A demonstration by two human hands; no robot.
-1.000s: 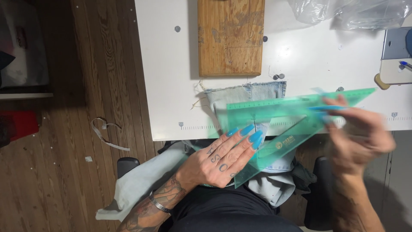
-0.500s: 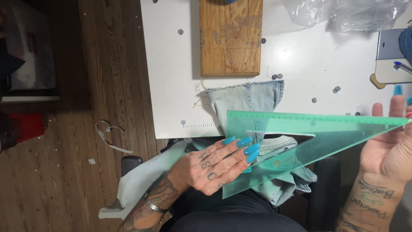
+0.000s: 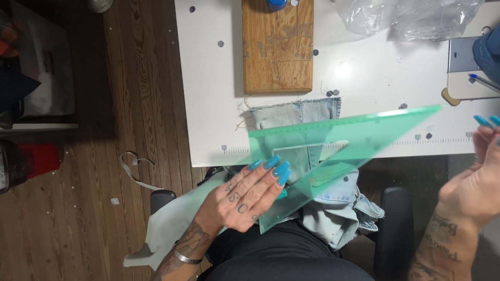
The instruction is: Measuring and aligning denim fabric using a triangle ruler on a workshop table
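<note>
Denim (image 3: pixel 297 115) half hidden under green triangle ruler (image 3: pixel 333 145); your left hand (image 3: pixel 245 195) presses flat on it, right hand (image 3: pixel 476 182) open, cut off at frame edge.

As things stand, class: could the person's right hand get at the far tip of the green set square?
Probably yes. The right hand hangs open just off the table edge, and only bare white tabletop lies between it and the green set square's tip.
</note>
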